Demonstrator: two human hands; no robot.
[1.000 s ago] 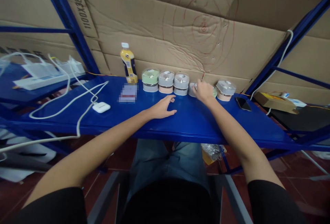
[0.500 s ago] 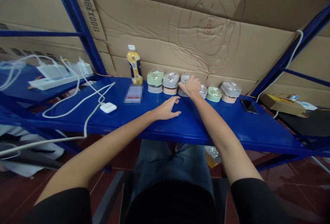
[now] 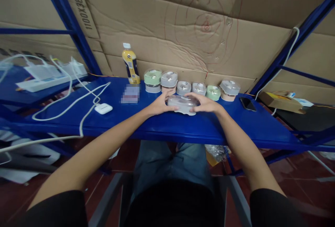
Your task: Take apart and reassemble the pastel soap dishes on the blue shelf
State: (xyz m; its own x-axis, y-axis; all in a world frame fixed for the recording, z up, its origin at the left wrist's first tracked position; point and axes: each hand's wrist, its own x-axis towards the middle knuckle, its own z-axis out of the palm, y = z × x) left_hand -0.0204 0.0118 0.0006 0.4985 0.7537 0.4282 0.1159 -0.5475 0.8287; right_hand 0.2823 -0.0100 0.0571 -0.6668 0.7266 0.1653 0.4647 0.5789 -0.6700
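Between my two hands is a grey container with a clear lid (image 3: 183, 104), just above or on the blue shelf near its front. My left hand (image 3: 162, 104) grips its left side, thumb at the front and fingers behind. On the right side my right hand (image 3: 205, 103) holds it the same way. Behind it stands a row of similar lidded containers: a green-topped stack (image 3: 153, 79), a grey-over-pink stack (image 3: 169, 80), single grey ones (image 3: 183, 88), a green one (image 3: 213, 92) and another grey-over-pink stack (image 3: 230, 89).
A yellow drink bottle (image 3: 131, 65) stands at the back left, with a blurred card (image 3: 131, 93) before it. A white earphone case (image 3: 103, 108) and a white cable (image 3: 75, 114) lie on the left. At right lies a phone (image 3: 247, 104). Cardboard (image 3: 146, 28) walls the back.
My right hand has brought a grey container from the top of the row toward me. My left hand has closed on its other side. The camera view has shifted slightly.
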